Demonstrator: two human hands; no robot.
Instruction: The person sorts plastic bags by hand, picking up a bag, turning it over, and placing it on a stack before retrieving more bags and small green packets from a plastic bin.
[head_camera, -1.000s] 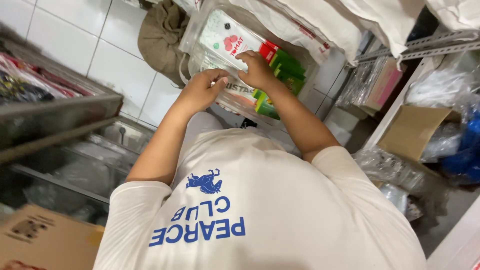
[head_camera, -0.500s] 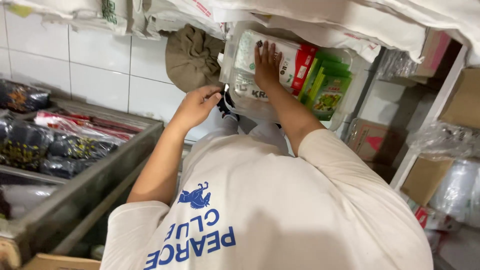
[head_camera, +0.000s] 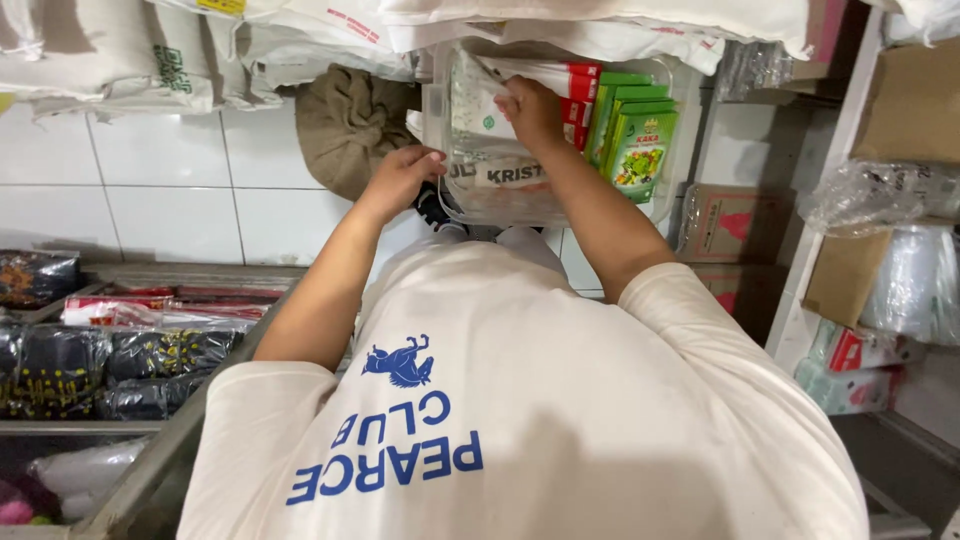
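Clear plastic tub (head_camera: 672, 190) now top centre of frame, more face-on vs before. Left hand (head_camera: 402, 178) grips its left edge, right hand (head_camera: 530, 110) inside, fingers curled on white packets (head_camera: 490, 110) w/ green boxes (head_camera: 637, 140) beside.

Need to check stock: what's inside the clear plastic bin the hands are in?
Inside the clear plastic bin: green boxes, red-and-white packets and a white packet under the right hand. The left hand grips its edge. Lower layers are hidden.
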